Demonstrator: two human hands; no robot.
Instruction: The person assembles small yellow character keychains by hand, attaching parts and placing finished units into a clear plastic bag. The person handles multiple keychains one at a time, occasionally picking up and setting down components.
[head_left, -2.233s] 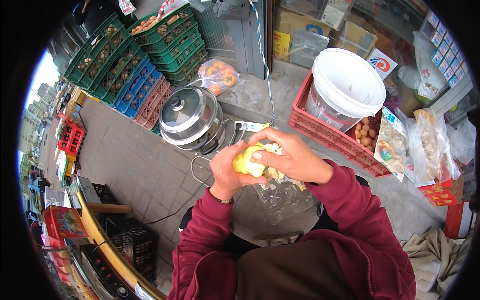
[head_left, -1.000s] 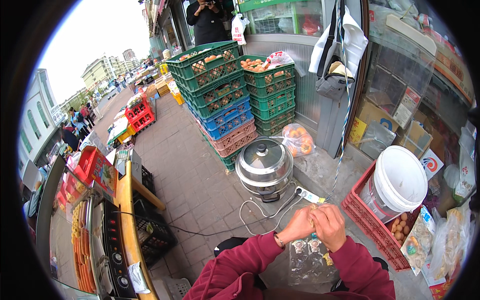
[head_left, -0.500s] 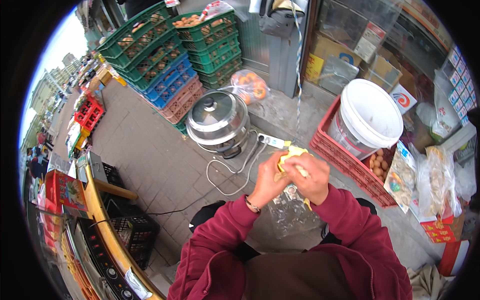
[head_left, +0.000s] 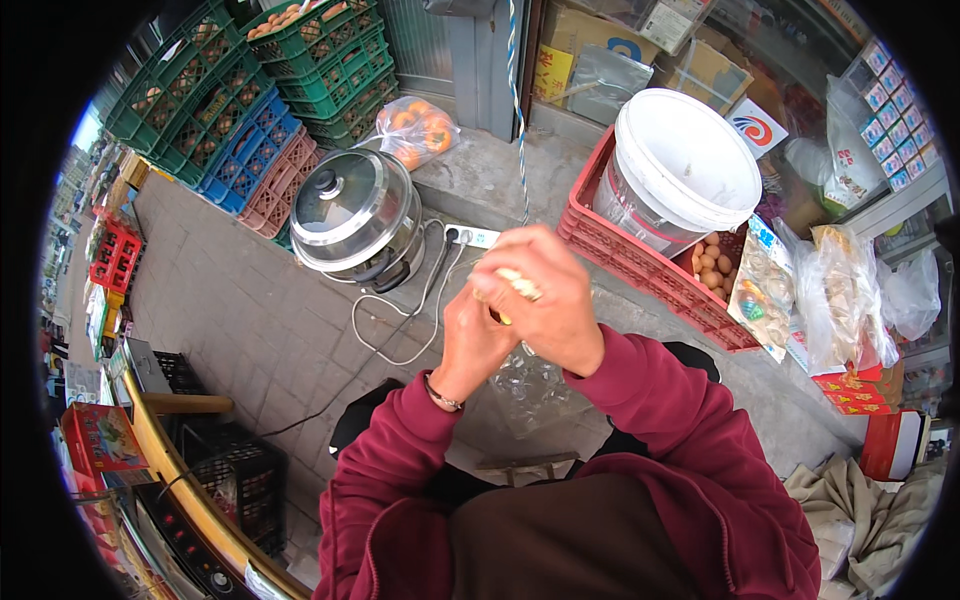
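While I look on from close by, what bulks largest is a tall stack of green, blue and pink latticed plastic crates, with a second stack of green latticed crates just beside it. Across from them sits a long red plastic crate, and in it stands a big round white plastic bucket. Between these sides rests a round steel pot with a domed lid, and near it a clear plastic bag of orange fruit. Below the hands lies a crinkled sheet of clear plastic; beyond them, a slim white power strip.

The right hand is cupped over the top, the left hand closing in from below and to the left, their fingers overlapping. Smaller again are the smooth brown eggs beside the bucket.

Smallest is a pale cream-yellow lump, grasped between both palms above the plastic sheet. Its showing part slants along the right hand, which looks the nearer; the fingers hide the rest, so I can't tell its true long axis.
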